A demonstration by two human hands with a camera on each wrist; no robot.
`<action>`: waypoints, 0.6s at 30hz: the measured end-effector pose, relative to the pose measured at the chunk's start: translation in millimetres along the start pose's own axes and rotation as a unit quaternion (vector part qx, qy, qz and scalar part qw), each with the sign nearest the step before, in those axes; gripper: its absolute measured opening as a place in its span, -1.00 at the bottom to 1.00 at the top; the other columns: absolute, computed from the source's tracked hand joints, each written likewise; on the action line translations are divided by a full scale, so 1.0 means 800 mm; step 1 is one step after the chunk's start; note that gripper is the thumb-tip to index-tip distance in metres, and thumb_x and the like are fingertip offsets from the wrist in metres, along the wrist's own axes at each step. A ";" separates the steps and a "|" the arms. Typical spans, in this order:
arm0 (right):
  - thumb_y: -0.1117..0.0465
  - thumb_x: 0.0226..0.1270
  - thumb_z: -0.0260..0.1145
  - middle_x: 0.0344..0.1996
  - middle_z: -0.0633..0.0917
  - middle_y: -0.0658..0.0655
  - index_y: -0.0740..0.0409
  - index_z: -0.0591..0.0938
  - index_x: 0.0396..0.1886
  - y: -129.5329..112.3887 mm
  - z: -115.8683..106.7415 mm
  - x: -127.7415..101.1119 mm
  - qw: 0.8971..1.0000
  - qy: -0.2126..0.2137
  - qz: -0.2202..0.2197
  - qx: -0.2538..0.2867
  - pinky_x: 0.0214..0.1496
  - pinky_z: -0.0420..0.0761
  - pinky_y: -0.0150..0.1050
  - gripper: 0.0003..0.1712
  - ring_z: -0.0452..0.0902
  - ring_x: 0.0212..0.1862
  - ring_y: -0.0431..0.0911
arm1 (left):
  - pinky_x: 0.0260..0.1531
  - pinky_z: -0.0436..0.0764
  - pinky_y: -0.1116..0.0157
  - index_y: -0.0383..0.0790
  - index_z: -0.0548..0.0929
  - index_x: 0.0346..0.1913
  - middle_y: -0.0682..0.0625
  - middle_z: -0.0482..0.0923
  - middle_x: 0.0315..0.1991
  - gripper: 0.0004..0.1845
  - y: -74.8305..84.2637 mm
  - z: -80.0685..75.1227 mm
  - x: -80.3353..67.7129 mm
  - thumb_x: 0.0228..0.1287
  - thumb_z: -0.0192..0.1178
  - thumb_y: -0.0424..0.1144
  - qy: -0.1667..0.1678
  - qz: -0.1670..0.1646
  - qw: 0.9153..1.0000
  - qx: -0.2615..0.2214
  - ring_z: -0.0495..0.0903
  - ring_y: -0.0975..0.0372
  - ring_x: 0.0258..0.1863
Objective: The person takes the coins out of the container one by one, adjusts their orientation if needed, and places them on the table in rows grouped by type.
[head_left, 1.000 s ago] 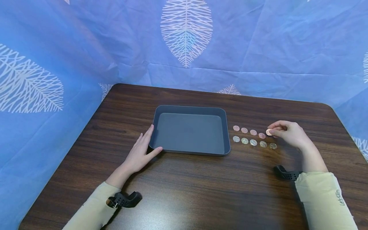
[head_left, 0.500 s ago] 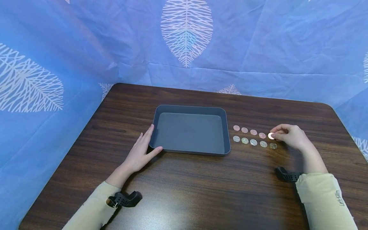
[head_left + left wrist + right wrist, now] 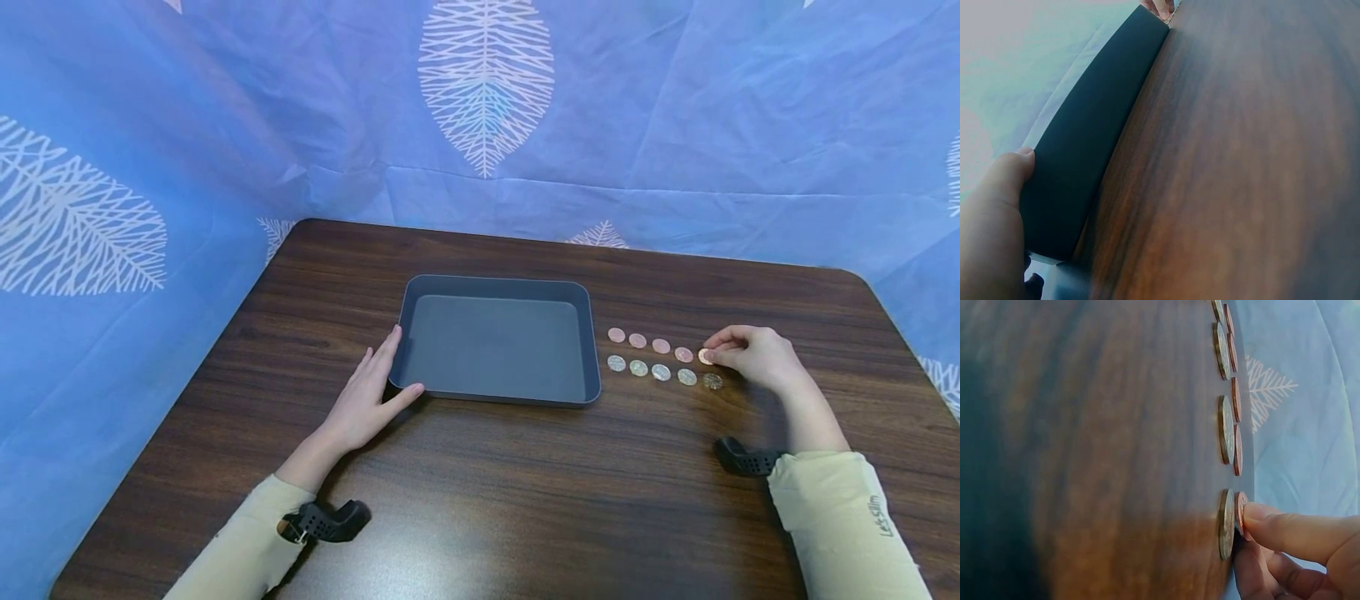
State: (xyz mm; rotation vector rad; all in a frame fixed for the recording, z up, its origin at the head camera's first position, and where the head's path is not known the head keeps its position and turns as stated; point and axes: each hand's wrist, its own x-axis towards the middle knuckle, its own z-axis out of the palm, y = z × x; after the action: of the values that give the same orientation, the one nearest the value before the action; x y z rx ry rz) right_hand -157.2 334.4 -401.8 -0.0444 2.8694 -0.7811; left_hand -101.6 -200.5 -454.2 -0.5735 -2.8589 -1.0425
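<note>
My right hand (image 3: 761, 357) pinches a copper-coloured coin (image 3: 1240, 509) between thumb and fingers, at the right end of the farther row of coins. In the head view, that row's other copper coins (image 3: 661, 346) lie flat to its left. Nearer to me runs a second row of silvery coins (image 3: 661, 372); its last one (image 3: 1227, 525) stands close beside the pinched coin in the right wrist view. Around the near left corner of a dark grey rectangular tray (image 3: 495, 346) my left hand (image 3: 360, 408) rests, fingers straight along one side and thumb (image 3: 1019, 162) at the front rim.
Everything stands on a dark wood-grain table (image 3: 525, 483). Behind it and to the left hangs a blue cloth (image 3: 300, 100) with white leaf prints. A black wrist strap (image 3: 326, 521) sits on the left sleeve, another black strap (image 3: 750, 458) on the right.
The right hand has brought the copper coin slightly toward me, down to the end of the farther row. The left hand and tray have stayed put.
</note>
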 end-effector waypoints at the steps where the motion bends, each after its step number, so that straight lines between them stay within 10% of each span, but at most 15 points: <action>1: 0.03 0.38 0.24 -0.35 0.69 0.16 0.33 0.62 -0.09 0.000 0.000 0.000 1.000 0.001 -0.001 -0.001 -0.22 0.42 0.07 -0.59 0.52 -0.22 0.11 | 0.40 -0.19 0.01 -0.11 -0.22 0.54 -0.07 -0.20 0.52 -0.08 0.000 0.000 0.000 0.37 0.06 0.15 -0.001 0.000 1.000 0.000 -0.13 0.15 0.48; 18: 0.08 0.38 0.25 -0.36 0.70 0.18 0.34 0.63 -0.10 0.000 0.011 -0.001 1.000 0.021 -0.007 0.002 -0.18 0.44 0.12 -0.63 0.55 -0.22 0.14 | 0.40 -0.19 0.01 -0.10 -0.27 0.53 -0.09 -0.25 0.53 -0.03 -0.004 -0.001 -0.005 0.34 0.10 0.16 -0.003 -0.013 1.000 -0.011 -0.18 0.15 0.48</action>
State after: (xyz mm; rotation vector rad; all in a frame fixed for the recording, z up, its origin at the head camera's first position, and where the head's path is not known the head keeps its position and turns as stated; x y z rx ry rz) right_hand -154.9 329.7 -409.1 -0.0489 2.9104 -0.7993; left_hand -99.3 -204.1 -456.0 -0.5447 -2.8714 -1.0790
